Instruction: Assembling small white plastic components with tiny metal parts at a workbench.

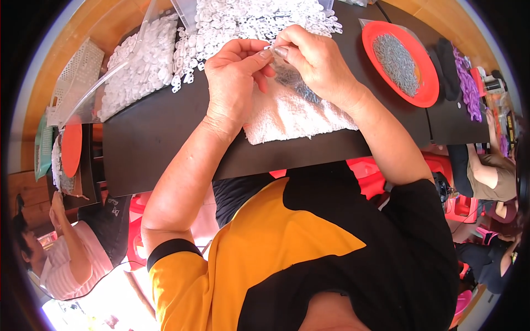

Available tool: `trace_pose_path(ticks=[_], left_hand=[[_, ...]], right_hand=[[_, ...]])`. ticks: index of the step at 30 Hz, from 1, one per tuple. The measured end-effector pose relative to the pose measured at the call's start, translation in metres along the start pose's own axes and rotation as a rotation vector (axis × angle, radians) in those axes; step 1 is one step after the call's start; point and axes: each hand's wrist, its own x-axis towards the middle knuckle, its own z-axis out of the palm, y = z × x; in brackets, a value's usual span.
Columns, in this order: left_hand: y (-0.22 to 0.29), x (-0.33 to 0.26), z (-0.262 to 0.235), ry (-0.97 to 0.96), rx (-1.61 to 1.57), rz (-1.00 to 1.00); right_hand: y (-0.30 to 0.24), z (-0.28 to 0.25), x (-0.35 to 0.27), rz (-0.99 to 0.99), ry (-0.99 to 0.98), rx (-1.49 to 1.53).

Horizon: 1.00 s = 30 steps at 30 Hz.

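Note:
Both hands meet above the table, fingertips nearly touching. My left hand is closed in a pinch on a small white plastic piece, mostly covered by the fingers. My right hand pinches right beside it with thumb and forefinger; what it holds is hidden. Below them lies a pale towel with a small heap of grey screws, partly behind my right hand. Just beyond my hands spreads a large pile of white plastic pieces with holes.
A clear bag of white pieces stands at the left, near a white perforated basket. On the right, a red plate carries many grey screws. Beyond it lies a purple bundle. Other people sit at both sides.

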Motion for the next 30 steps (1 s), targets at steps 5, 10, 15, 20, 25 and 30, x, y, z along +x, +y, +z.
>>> trace_pose_path(ticks=[5,10,15,20,25,30], left_hand=[[0.001,0.000,0.001,0.010,-0.041,-0.019],[0.000,-0.001,0.001,0.000,-0.011,-0.016],[-0.001,-0.001,0.002,0.005,-0.017,-0.019],[0.002,-0.004,0.006,0.081,-0.061,-0.013],[0.002,-0.001,0.004,0.076,-0.066,0.003],[0.003,-0.001,0.002,0.065,-0.052,0.022]], right_hand=[[0.004,0.000,-0.001,-0.053,0.045,-0.035],[0.002,0.001,-0.001,-0.052,0.046,-0.028],[0.002,0.001,-0.002,-0.034,0.031,-0.032],[-0.003,0.006,-0.003,-0.049,0.043,0.054],[-0.001,0.009,-0.001,-0.037,0.059,0.092],[-0.003,0.002,-0.002,-0.031,0.028,0.122]])
